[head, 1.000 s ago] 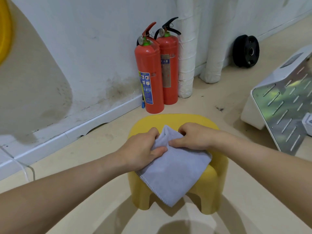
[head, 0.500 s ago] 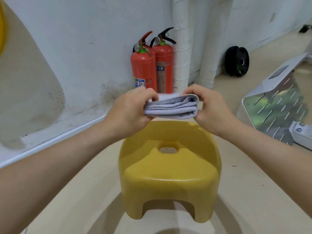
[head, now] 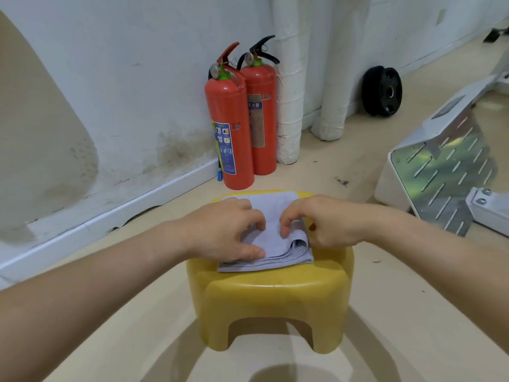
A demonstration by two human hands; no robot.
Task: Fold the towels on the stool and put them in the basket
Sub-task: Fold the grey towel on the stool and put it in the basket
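We had the folded grey towel (head: 271, 238) back down on the yellow stool (head: 272, 296); half a second before, it was lifted clear of the seat, pinched between both hands at chest height, and the seat lay bare. Now it lay flat on the seat top, layered edges stacked on the side nearest us, just under our thumbs. We judged this to be a pressing or smoothing step after the fold, with the carry to the basket not yet begun. No basket showed in view, so we could not say which way the towel would have to go.

Our left hand (head: 224, 230) rested on the towel's left part, fingers curled, thumb lying along its near edge; it pressed more than it pinched. Our right hand (head: 323, 220) sat at the right edge, fingertips touching the cloth, and whether they nipped a layer or only touched it we could not tell.

Beyond our fingers the towel ran right to the far rim of the seat; toward us a strip of bare yellow remained before the front edge, and a narrow margin showed outside the right hand. Farther past the grip stood two red fire extinguishers (head: 239, 117) against the wall, apart from the stool. The floor left of our left hand was open; off to the right sat a white metal frame (head: 443, 166).
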